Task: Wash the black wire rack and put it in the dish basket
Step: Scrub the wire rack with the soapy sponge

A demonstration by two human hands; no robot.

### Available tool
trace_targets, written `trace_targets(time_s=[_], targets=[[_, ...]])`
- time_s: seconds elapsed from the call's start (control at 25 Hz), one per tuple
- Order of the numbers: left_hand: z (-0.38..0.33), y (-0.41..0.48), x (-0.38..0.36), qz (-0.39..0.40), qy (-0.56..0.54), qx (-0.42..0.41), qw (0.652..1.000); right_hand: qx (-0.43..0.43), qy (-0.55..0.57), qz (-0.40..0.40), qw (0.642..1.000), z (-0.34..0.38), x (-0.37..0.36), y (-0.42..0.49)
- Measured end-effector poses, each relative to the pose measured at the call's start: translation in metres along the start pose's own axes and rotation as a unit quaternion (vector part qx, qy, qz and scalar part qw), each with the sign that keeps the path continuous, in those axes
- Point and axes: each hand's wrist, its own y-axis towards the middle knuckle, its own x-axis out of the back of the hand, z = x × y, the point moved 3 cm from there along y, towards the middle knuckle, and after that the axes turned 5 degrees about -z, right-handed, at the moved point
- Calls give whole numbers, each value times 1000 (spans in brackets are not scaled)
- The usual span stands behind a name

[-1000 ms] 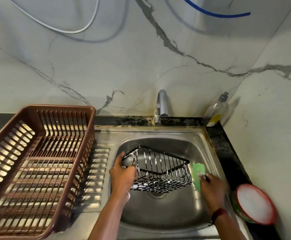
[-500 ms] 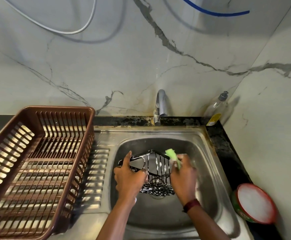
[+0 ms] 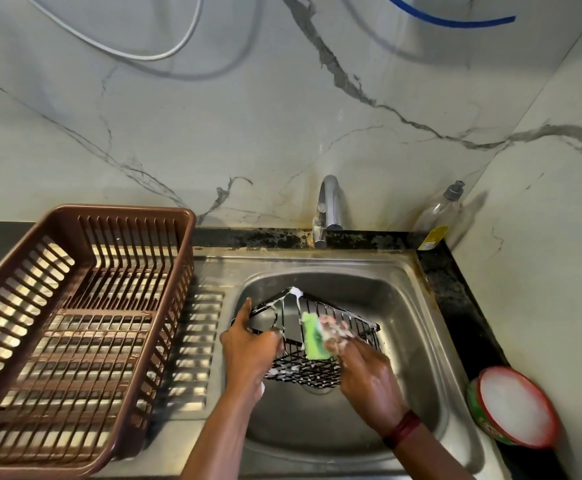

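- One black wire rack (image 3: pixel 346 318), streaked with white suds, is held tilted inside the sink (image 3: pixel 417 341), above the drain; whether it touches the sink floor I cannot tell.
- The left hand (image 3: pixel 248 344) grips the rack's end on the left side of the sink, with its fingers curled round the frame.
- The right hand (image 3: pixel 359 362), covered in foam, holds a green scrub sponge (image 3: pixel 314 337) in closed fingers. It presses the sponge against the wires near the middle of the sink.
- The step in hand looks like soaping and scrubbing. No water runs from the tap (image 3: pixel 329 206) at the back of the sink, so the rinse is not yet done.
- The next move probably calls for turning the rack so the sponge reaches the unscrubbed sides. After that the sponge goes down, the tap is opened and the suds are rinsed off. Soapy wire is likely slippery, so the left hand's grip should be firm.
- The clean rack then has to travel left from the sink, over the ribbed drainboard (image 3: pixel 192 341), into the brown plastic dish basket (image 3: pixel 123 211) standing there.
- A clear soap bottle (image 3: pixel 438 216) stands on the dark desk (image 3: pixel 456 292) at the sink's back right corner.
- A red-rimmed tub of white paste (image 3: pixel 514 407) sits to the right of the sink.
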Motion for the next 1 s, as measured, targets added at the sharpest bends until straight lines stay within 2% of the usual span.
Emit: trace_targets(time_s=[0.12, 0.32, 0.4, 0.44, 0.48, 0.52, 0.56, 0.6, 0.64, 0.68, 0.76, 0.88, 1.0], targets=[[-2, 7, 5, 15, -2, 12, 1000, -51, -55, 16, 997, -35, 1, -15], [-3, 12, 13, 36, -34, 7, 999, -187, -102, 107, 971, -75, 1, -29], [-7, 11, 17, 39, -44, -4, 998, -285, -71, 124, 948, -82, 2, -39], [-5, 13, 19, 38, -61, -1, 997, -369, -18, 105, 923, -88, 3, -44], [-5, 15, 21, 31, -79, 7, 996, -489, 106, 73, 863, -95, 3, -49], [-3, 18, 23, 30, -86, 18, 996, -593, 268, 42, 758, -98, 2, -53], [-5, 16, 25, 24, -87, 27, 996, -653, 404, 9, 640, -99, 3, -55], [-2, 19, 27, 28, -90, 29, 995, -677, 485, -13, 554, -99, 8, -54], [-1, 19, 27, 33, -94, 30, 995, -684, 525, -28, 506, -97, 14, -49], [0, 18, 27, 43, -103, 39, 993, -680, 559, -34, 474, -95, 20, -44], [8, 20, 27, 62, -124, 64, 988, -659, 610, -45, 437, -89, 29, -31], [28, 18, 30, 79, -158, 157, 972, -638, 634, -73, 430, -85, 44, -14], [43, 17, 36, 59, -221, 191, 955, -619, 647, -76, 438, -80, 56, 2]])
